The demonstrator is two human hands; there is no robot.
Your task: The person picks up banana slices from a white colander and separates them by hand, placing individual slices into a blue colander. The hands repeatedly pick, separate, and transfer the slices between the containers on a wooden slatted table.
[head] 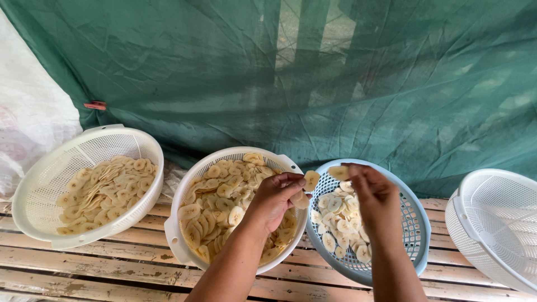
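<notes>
My left hand (pixel 275 197) hovers over the middle white basket (pixel 178 197), which is heaped with pale banana slices (pixel 215 210). Its fingertips pinch a few slices (pixel 311 180) at the basket's right rim. My right hand (pixel 373 193) is raised over the light blue basket (pixel 417 223) and holds a single slice (pixel 339 172) between thumb and fingers. A thinner layer of slices (pixel 340 221) lies in the blue basket, partly hidden by my right hand and forearm.
A white basket (pixel 34 193) at the left holds thin slices (pixel 106 193). An empty white basket (pixel 495 223) stands at the right edge. All rest on a weathered wooden slat bench (pixel 100 265). Green netting (pixel 313 78) hangs behind, white sacking (pixel 28 112) at the left.
</notes>
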